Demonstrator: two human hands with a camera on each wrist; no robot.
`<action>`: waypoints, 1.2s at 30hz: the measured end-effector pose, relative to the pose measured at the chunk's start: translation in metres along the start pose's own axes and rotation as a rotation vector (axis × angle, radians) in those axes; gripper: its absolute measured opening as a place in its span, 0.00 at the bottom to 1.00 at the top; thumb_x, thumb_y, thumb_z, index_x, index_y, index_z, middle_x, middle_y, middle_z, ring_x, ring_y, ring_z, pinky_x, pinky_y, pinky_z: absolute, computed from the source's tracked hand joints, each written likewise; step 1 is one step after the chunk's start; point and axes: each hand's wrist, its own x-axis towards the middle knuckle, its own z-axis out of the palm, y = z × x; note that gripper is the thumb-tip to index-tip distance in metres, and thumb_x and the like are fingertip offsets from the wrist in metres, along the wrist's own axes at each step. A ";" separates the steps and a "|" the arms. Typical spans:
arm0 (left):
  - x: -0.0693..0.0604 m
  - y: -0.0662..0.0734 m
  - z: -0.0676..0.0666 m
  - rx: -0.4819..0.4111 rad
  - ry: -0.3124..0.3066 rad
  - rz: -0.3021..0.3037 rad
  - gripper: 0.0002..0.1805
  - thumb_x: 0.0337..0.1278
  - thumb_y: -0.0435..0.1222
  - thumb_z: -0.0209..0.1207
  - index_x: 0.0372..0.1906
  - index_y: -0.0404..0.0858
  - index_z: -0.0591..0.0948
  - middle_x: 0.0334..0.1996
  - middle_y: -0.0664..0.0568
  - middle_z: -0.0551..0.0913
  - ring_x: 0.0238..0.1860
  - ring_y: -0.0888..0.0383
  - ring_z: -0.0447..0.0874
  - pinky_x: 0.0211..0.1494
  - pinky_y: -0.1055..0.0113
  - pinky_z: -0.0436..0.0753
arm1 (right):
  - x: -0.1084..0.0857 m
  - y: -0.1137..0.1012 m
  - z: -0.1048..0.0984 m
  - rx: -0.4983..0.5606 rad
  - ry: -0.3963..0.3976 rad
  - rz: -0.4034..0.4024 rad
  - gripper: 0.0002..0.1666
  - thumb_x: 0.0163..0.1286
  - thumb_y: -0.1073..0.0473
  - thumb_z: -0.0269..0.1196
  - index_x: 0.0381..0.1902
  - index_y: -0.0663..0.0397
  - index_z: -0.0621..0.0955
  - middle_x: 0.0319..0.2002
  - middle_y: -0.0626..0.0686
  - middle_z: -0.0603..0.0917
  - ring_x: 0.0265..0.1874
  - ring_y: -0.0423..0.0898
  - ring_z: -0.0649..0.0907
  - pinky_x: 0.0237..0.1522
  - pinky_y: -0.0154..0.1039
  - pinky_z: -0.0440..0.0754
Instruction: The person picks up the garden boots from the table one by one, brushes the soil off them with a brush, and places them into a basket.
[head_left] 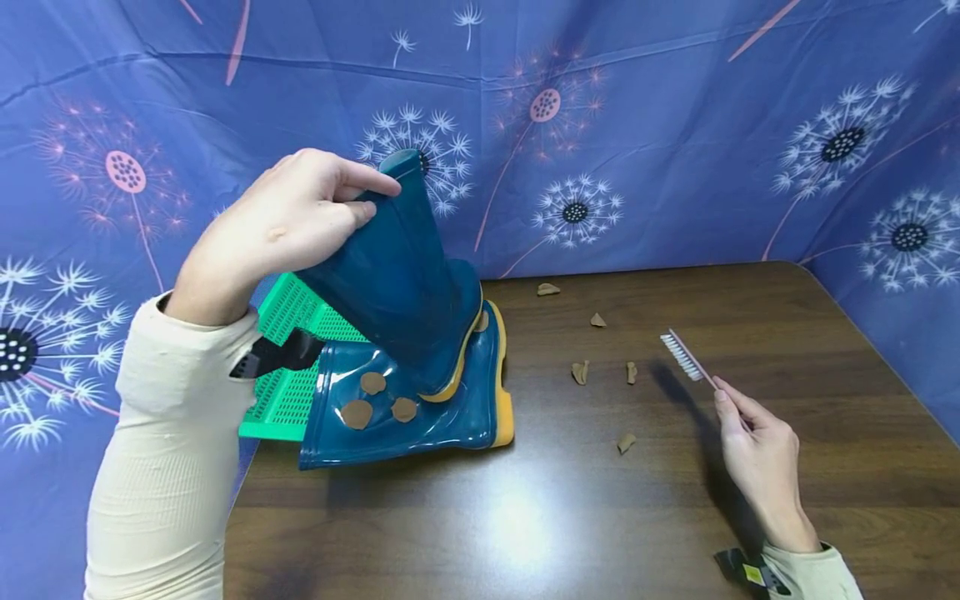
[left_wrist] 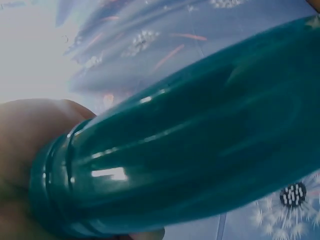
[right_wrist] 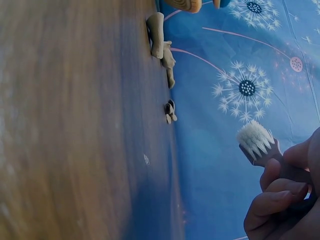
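A blue rubber boot (head_left: pixel 401 283) with a yellow sole is gripped at its shaft top by my left hand (head_left: pixel 288 208); it tilts, toe end down, above the second boot. In the left wrist view the boot's shaft (left_wrist: pixel 175 135) fills most of the picture. The second blue boot (head_left: pixel 442 425) lies on its side, with several flat brown pieces (head_left: pixel 356 414) on it. Over the table's right side, my right hand (head_left: pixel 761 454) holds a small brush (head_left: pixel 686 357) by its thin handle, its white bristles (right_wrist: pixel 255 137) touching nothing.
Under the lying boot's shaft is a green perforated basket (head_left: pixel 281 408). Several brown crumbs (head_left: pixel 580 372) are scattered on the wooden table (head_left: pixel 600 517) between the boots and the brush. A blue dandelion-patterned cloth (head_left: pixel 660 167) hangs behind the table.
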 end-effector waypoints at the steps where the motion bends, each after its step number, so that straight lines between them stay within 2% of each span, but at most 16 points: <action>1: 0.000 -0.004 -0.002 0.004 0.003 -0.005 0.24 0.83 0.42 0.46 0.76 0.53 0.77 0.13 0.57 0.58 0.15 0.55 0.56 0.35 0.55 0.63 | 0.000 0.000 0.000 0.001 0.002 -0.003 0.16 0.77 0.57 0.66 0.57 0.55 0.90 0.36 0.01 0.72 0.36 0.07 0.73 0.38 0.14 0.66; 4: -0.001 -0.016 -0.008 0.009 0.010 -0.017 0.24 0.84 0.42 0.46 0.76 0.51 0.77 0.13 0.57 0.58 0.19 0.52 0.62 0.40 0.54 0.65 | 0.000 0.000 0.000 0.003 0.004 -0.010 0.16 0.77 0.58 0.65 0.57 0.56 0.90 0.36 0.01 0.71 0.35 0.07 0.73 0.38 0.14 0.66; 7: -0.003 -0.028 -0.016 0.020 0.017 -0.037 0.25 0.84 0.42 0.45 0.77 0.51 0.76 0.15 0.52 0.66 0.36 0.47 0.78 0.48 0.48 0.69 | 0.000 0.000 0.000 0.006 0.003 -0.012 0.16 0.78 0.58 0.65 0.57 0.57 0.90 0.36 0.01 0.71 0.35 0.07 0.73 0.38 0.14 0.66; 9: -0.005 -0.037 -0.022 0.037 0.025 -0.051 0.25 0.84 0.43 0.45 0.78 0.51 0.75 0.18 0.48 0.69 0.48 0.44 0.79 0.50 0.46 0.68 | 0.001 0.000 0.000 0.007 0.002 -0.010 0.16 0.78 0.58 0.65 0.57 0.57 0.89 0.36 0.01 0.71 0.35 0.08 0.74 0.38 0.13 0.67; 11: -0.007 -0.045 -0.028 0.062 0.041 -0.068 0.26 0.84 0.43 0.44 0.78 0.51 0.75 0.20 0.43 0.69 0.54 0.42 0.78 0.49 0.46 0.69 | 0.001 0.001 0.000 0.004 -0.002 -0.004 0.16 0.78 0.57 0.65 0.58 0.57 0.89 0.35 0.01 0.71 0.35 0.08 0.74 0.37 0.13 0.67; 12: -0.009 -0.048 -0.030 0.069 0.050 -0.076 0.26 0.84 0.43 0.44 0.78 0.50 0.75 0.25 0.40 0.76 0.55 0.40 0.77 0.50 0.44 0.71 | 0.001 0.001 0.000 0.004 -0.006 0.003 0.16 0.78 0.57 0.65 0.58 0.57 0.89 0.35 0.01 0.71 0.35 0.08 0.74 0.38 0.13 0.67; 13: -0.010 -0.052 -0.033 0.090 0.059 -0.086 0.26 0.84 0.43 0.44 0.78 0.50 0.74 0.27 0.38 0.77 0.54 0.40 0.76 0.47 0.46 0.68 | 0.002 0.001 0.000 0.005 -0.011 0.010 0.17 0.78 0.57 0.65 0.58 0.56 0.89 0.35 0.01 0.71 0.35 0.07 0.74 0.38 0.13 0.67; 18: -0.018 -0.065 -0.046 0.184 0.131 -0.166 0.28 0.82 0.41 0.42 0.79 0.51 0.73 0.32 0.35 0.79 0.51 0.37 0.75 0.39 0.49 0.71 | 0.002 0.001 -0.002 -0.009 -0.032 0.051 0.17 0.79 0.55 0.64 0.59 0.55 0.89 0.34 0.01 0.71 0.35 0.05 0.72 0.39 0.13 0.67; 21: -0.021 -0.074 -0.052 0.240 0.169 -0.218 0.30 0.79 0.41 0.40 0.80 0.54 0.73 0.24 0.42 0.69 0.45 0.39 0.75 0.31 0.53 0.67 | 0.002 0.001 -0.002 -0.019 -0.035 0.055 0.17 0.79 0.55 0.64 0.59 0.55 0.89 0.33 0.01 0.70 0.35 0.05 0.72 0.38 0.13 0.67; 23: -0.023 -0.079 -0.054 0.264 0.194 -0.245 0.30 0.79 0.41 0.39 0.80 0.55 0.72 0.25 0.41 0.71 0.44 0.38 0.74 0.32 0.49 0.69 | 0.001 0.001 -0.002 -0.020 -0.037 0.055 0.17 0.79 0.55 0.64 0.59 0.54 0.89 0.34 0.01 0.70 0.35 0.05 0.72 0.38 0.13 0.67; 24: -0.025 -0.079 -0.054 0.272 0.203 -0.258 0.31 0.78 0.40 0.38 0.80 0.54 0.72 0.23 0.41 0.71 0.46 0.37 0.74 0.37 0.44 0.72 | 0.001 0.001 -0.002 -0.019 -0.037 0.055 0.17 0.79 0.55 0.64 0.59 0.54 0.89 0.34 0.01 0.70 0.35 0.05 0.73 0.38 0.13 0.67; 27: -0.028 -0.086 -0.053 0.313 0.240 -0.298 0.34 0.74 0.38 0.37 0.79 0.55 0.73 0.18 0.42 0.72 0.40 0.38 0.72 0.40 0.41 0.69 | 0.001 0.001 -0.002 -0.015 -0.037 0.057 0.17 0.79 0.55 0.64 0.59 0.54 0.89 0.34 0.01 0.71 0.35 0.05 0.73 0.38 0.13 0.67; 28: -0.029 -0.087 -0.053 0.317 0.248 -0.304 0.34 0.72 0.37 0.37 0.79 0.54 0.73 0.19 0.42 0.73 0.40 0.38 0.71 0.42 0.41 0.67 | 0.001 0.001 -0.002 -0.014 -0.037 0.059 0.17 0.79 0.55 0.64 0.59 0.54 0.89 0.33 0.01 0.71 0.35 0.06 0.73 0.38 0.13 0.67; 30: -0.032 -0.089 -0.053 0.343 0.270 -0.315 0.35 0.69 0.35 0.36 0.78 0.51 0.74 0.16 0.44 0.71 0.34 0.39 0.69 0.37 0.46 0.66 | 0.001 0.002 -0.002 -0.010 -0.036 0.055 0.17 0.79 0.56 0.64 0.59 0.54 0.89 0.33 0.02 0.71 0.34 0.06 0.73 0.37 0.13 0.67; 31: -0.032 -0.092 -0.053 0.364 0.283 -0.317 0.35 0.68 0.35 0.37 0.77 0.51 0.75 0.15 0.45 0.71 0.30 0.41 0.67 0.31 0.50 0.61 | 0.001 0.002 -0.001 -0.012 -0.036 0.056 0.17 0.79 0.55 0.64 0.59 0.54 0.89 0.33 0.01 0.71 0.35 0.06 0.73 0.38 0.13 0.67; 36: -0.033 -0.099 -0.050 0.393 0.339 -0.311 0.35 0.65 0.33 0.37 0.74 0.43 0.78 0.11 0.48 0.64 0.19 0.44 0.62 0.20 0.56 0.59 | 0.000 0.003 0.000 -0.011 -0.039 0.050 0.17 0.79 0.56 0.64 0.59 0.55 0.89 0.34 0.01 0.71 0.35 0.05 0.73 0.38 0.13 0.67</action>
